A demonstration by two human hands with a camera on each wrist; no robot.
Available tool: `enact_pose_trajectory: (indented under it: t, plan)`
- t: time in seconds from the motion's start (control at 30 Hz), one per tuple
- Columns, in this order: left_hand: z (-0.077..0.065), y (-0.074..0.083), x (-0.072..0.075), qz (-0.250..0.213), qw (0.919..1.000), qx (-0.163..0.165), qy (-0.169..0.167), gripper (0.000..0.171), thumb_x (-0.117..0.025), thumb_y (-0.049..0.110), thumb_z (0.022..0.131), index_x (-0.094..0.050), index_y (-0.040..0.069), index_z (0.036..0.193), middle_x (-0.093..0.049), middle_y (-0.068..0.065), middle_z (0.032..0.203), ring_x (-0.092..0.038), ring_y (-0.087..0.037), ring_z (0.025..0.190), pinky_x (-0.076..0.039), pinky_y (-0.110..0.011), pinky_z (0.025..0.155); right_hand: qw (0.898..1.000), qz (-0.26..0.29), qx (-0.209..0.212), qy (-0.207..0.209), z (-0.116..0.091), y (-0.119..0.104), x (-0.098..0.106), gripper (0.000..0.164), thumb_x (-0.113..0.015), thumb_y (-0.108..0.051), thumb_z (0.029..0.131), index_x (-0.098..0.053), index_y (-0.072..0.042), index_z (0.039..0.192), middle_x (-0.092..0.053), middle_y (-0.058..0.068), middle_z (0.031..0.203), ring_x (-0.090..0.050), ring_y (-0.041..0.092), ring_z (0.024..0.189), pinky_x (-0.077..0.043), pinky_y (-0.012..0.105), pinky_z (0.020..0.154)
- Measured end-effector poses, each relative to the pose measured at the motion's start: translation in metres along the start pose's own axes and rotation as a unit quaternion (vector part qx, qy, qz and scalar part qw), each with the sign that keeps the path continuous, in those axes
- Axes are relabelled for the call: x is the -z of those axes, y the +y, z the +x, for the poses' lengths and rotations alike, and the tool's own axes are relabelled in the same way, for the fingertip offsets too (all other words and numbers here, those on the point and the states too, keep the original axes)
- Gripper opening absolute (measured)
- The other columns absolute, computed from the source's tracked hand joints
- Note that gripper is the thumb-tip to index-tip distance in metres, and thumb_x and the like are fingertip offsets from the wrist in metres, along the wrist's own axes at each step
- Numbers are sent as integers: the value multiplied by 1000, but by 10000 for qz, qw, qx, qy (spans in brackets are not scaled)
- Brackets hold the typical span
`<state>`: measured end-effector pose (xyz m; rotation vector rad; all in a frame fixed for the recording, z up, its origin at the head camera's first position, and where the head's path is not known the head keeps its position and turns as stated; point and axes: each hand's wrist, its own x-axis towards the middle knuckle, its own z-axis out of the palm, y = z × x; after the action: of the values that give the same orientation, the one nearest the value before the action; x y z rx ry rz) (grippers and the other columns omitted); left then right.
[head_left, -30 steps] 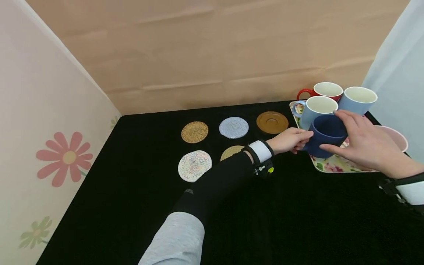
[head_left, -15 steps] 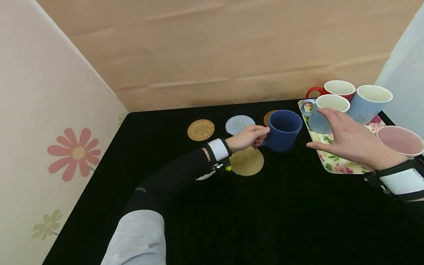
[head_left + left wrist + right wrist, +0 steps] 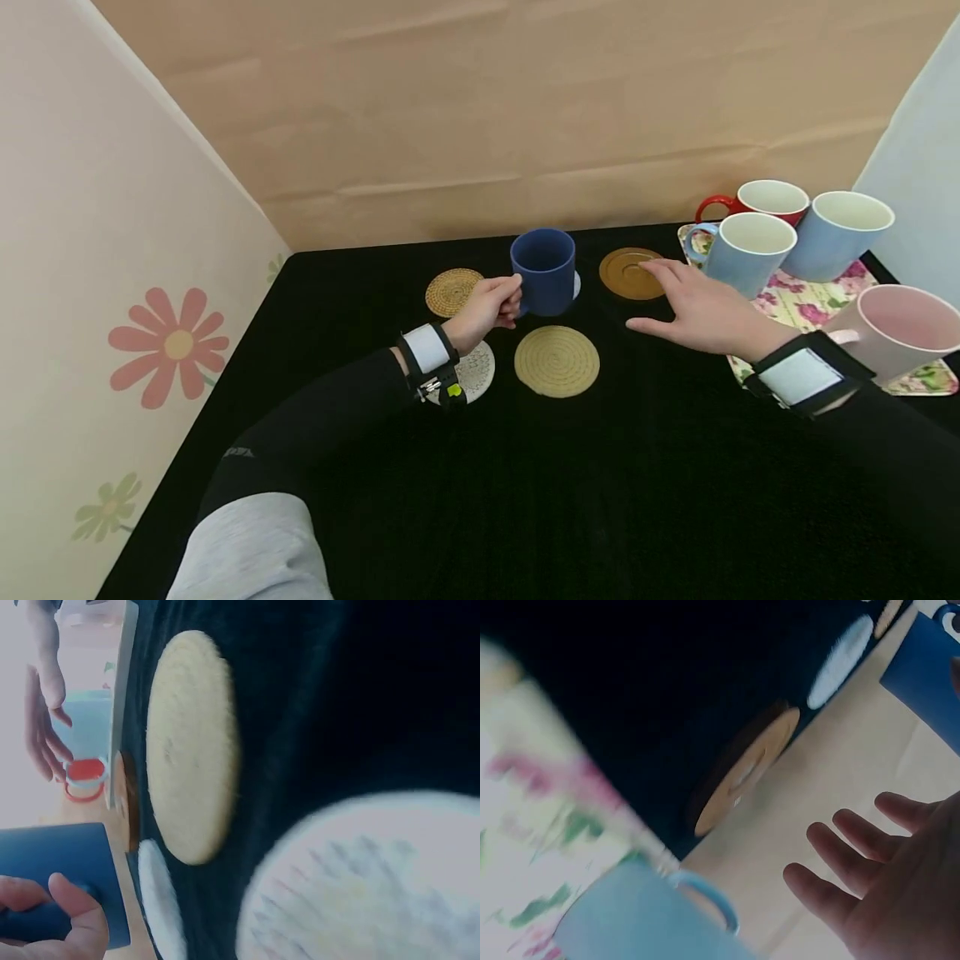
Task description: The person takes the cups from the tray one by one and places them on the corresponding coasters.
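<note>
My left hand (image 3: 483,312) grips a dark blue mug (image 3: 547,275) by its handle. In the left wrist view the mug (image 3: 67,851) hangs upright above the table, apart from the coasters. The head view has it in front of a pale blue round coaster (image 3: 577,286), mostly hidden behind it. My right hand (image 3: 708,317) holds nothing; its fingers are spread and relaxed, close to a brown wooden coaster (image 3: 626,279). The right wrist view also has the right hand (image 3: 892,877) apart from that coaster (image 3: 750,772).
Woven coasters lie left and front: tan (image 3: 450,290), straw (image 3: 557,362) and patterned white (image 3: 476,373), partly under my left wrist. At right, a floral tray (image 3: 798,308) bears two light blue mugs (image 3: 742,262), a red mug (image 3: 772,200) and a pink mug (image 3: 896,333).
My left hand has carried the blue mug leftward from beside the tray, past the brown coaster. My right hand has left the mug's side and moved left, away from the tray.
</note>
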<state>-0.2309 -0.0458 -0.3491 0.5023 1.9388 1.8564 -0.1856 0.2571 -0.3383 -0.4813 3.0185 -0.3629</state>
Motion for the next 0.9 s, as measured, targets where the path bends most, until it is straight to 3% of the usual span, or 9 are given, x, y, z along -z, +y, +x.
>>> enact_pose_trajectory:
  t: [0.23,0.47,0.7,0.9]
  plan:
    - [-15,-2,22,-169,9974,226,662,38,-35,22,107,-39,9,72,-32,-1,65,-35,-15,60,-39,-30,63,9995,-23,275,-149,34,-17,-16,92,-51,-65,90,-29,3,148,-29,31,148,-30,49,132,-32,63,101]
    - [-18,-5,33,-453,9926,317,1081,37,-35,23,108,-41,8,74,-34,-1,66,-37,-16,63,-38,-30,65,9990,25,440,-19,66,-34,-26,89,-52,-62,91,-31,2,148,-30,29,148,-30,47,133,-33,61,101]
    - [-17,-9,42,-708,9786,332,1905,35,-38,23,107,-43,9,75,-34,0,66,-37,-15,63,-37,-29,64,9984,173,513,-179,96,-55,-37,85,-56,-56,91,-32,1,148,-28,27,150,-27,45,136,-32,58,105]
    - [-18,-8,47,-719,9682,252,2381,36,-38,24,107,-43,8,75,-34,-1,67,-36,-15,64,-34,-30,63,9954,214,812,-450,114,-84,-46,84,-57,-55,91,-30,-1,149,-28,26,151,-27,43,137,-31,56,106]
